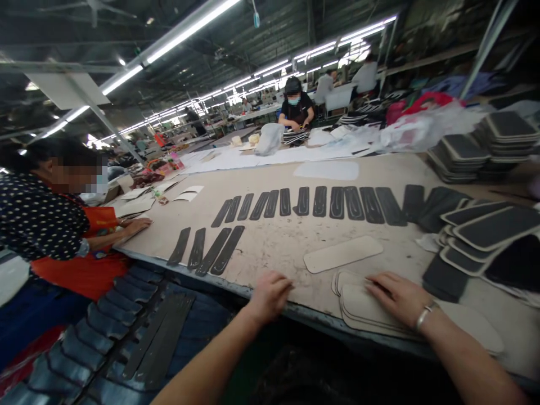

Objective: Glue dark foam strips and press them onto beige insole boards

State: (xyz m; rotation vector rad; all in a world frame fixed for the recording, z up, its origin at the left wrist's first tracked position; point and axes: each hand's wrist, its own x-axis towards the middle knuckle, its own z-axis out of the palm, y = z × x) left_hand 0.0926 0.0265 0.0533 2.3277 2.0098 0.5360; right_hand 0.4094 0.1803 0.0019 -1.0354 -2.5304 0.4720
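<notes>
At the table's front edge my left hand [270,295] is closed, its fingers curled together, and nothing shows between them. My right hand [396,301] lies with its fingers stretched out over a stack of beige rounded panels [358,304], touching the top one near its upper edge. Just beyond this stack a single beige panel [343,254] lies flat and slanted. Dark oblong pieces with rounded ends [319,201] form a long row across the table. Several more dark strips [228,250] lie in a shorter row nearer the front edge, left of my left hand.
Dark panels with beige borders [493,225] are heaped at right, behind them stacked panels [459,154] and plastic bags [417,129]. A co-worker in an orange apron [99,216] stands left, one hand on the table. Another person [295,109] works across. Blue bundles [113,306] lie lower left.
</notes>
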